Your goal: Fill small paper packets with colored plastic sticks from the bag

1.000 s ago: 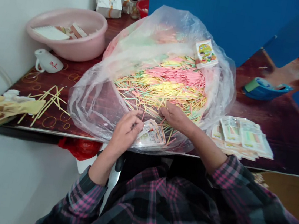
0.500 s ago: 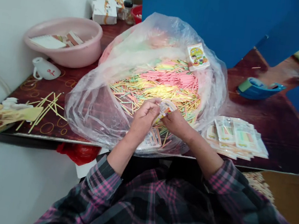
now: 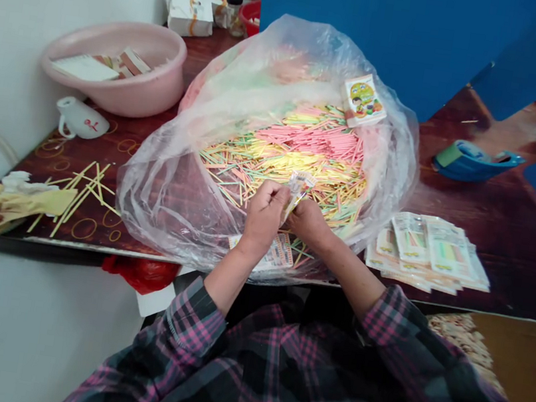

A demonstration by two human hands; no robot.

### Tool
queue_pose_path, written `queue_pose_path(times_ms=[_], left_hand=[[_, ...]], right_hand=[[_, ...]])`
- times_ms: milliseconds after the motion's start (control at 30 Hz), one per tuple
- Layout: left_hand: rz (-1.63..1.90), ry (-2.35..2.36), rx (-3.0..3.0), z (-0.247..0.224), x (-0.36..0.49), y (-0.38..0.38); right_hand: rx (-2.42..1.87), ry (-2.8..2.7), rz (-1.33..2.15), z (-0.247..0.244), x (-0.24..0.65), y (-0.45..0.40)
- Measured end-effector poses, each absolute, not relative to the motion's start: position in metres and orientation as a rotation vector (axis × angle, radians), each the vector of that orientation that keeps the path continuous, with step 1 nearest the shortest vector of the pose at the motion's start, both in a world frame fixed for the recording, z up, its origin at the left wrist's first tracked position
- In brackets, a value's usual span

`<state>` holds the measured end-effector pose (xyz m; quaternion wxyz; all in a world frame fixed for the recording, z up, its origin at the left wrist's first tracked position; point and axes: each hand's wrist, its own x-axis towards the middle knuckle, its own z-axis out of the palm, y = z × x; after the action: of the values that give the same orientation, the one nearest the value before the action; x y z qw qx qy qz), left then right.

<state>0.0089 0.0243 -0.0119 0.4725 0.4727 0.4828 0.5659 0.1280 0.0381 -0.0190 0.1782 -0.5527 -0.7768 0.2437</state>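
My left hand (image 3: 264,217) and my right hand (image 3: 307,224) meet over the front of a transparent plastic bag (image 3: 157,198). Between their fingertips stands a small printed packet (image 3: 298,189), held upright. The bag holds a large heap of thin pink, yellow and green sticks (image 3: 295,151). Just below my hands, flat printed packets (image 3: 275,254) lie on the bag's near side. Another picture-printed packet (image 3: 364,100) rests at the heap's far edge. To the right, a stack of filled packets (image 3: 429,253) lies on the table.
A dark red wooden table (image 3: 486,227) carries a pink basin (image 3: 114,84) with papers, a white mug (image 3: 81,119), a blue tape dispenser (image 3: 475,161), a printed box (image 3: 189,4), a yellow cloth (image 3: 10,203) and loose sticks (image 3: 82,197). Blue panels (image 3: 375,22) stand behind.
My hands have come together, and the small packet has risen from the bag's near side to stand between them. My view has shifted slightly.
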Motion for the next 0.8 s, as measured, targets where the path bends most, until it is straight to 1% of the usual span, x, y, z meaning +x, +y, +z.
queue_pose_path(times_ms=[67, 167, 367, 500, 633, 800], left_hand=[[1.464, 1.144, 1.099, -0.009, 0.005, 0.026], [1.582, 1.12, 0.993, -0.003, -0.004, 0.026], [1.606, 0.977, 0.811, 0.004, -0.019, 0.002], [1.509, 0.939, 0.648, -0.008, -0.022, -0.021], [1.425, 0.963, 0.562, -0.023, -0.024, -0.033], [1.422, 0.931, 0.544, -0.027, -0.026, -0.036]], right_hand=[[-1.641, -2.29, 0.572, -0.015, 0.128, 0.039], [-1.642, -2.353, 0.426, -0.003, 0.131, 0.041], [-1.589, -2.603, 0.183, 0.01, 0.145, 0.042], [-1.57, -2.649, 0.238, 0.014, 0.158, 0.037], [-1.527, -2.572, 0.256, 0.023, 0.177, 0.035], [-1.749, -2.595, 0.158, 0.027, 0.189, 0.025]])
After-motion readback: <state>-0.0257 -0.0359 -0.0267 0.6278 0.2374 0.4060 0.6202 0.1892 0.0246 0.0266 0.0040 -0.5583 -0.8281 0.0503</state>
